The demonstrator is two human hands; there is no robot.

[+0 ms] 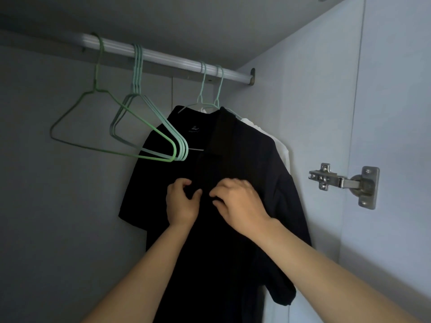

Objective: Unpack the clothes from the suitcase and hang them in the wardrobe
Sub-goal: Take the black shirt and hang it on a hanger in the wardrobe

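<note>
Just below centre, left hand (182, 202) and right hand (238, 203) pinch the front of the black short-sleeved polo shirt (245, 157), both grips clamped on cloth. The shirt already hangs and is apparently being straightened. The next garment needs a pale-green wire hanger (138, 71) at ten o'clock.

Black polo shirt (245, 148) was hanging off the wardrobe rail (163, 55). Left hand (180, 201) and right hand (238, 203) were close together at its front, both pinching the fabric by the placket. A white garment (283, 150) sat just behind it on the right, with empty green hangers (179, 150) to the left. Metal door hinge (345, 183) on the right wall.
</note>
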